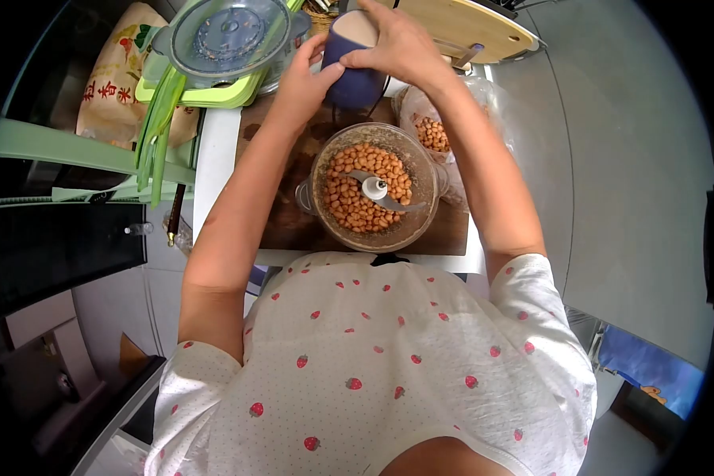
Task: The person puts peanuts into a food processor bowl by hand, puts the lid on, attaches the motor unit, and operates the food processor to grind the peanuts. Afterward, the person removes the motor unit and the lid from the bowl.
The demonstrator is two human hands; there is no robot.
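Both my hands are on a dark blue container [355,86] with a pale inside, beyond the food processor bowl. My left hand [301,79] touches its left side, and my right hand [397,44] wraps round its upper right side. Nearer to me, a clear processor bowl [323,159] stands on a dark brown board [282,214]. Many light brown beans or nuts [353,210] lie in the bowl around a white hub with metal blades [374,188]. Under my right forearm, a clear plastic bag [412,105] holds more of them.
Green stalks [160,131] hang at the left beside a clear lidded bowl [230,36] on a green tray [242,94]. A printed rice sack [107,87] leans behind. Pale wooden boards [468,28] stand at the back right. A black-handled utensil [175,214] hangs left of the counter.
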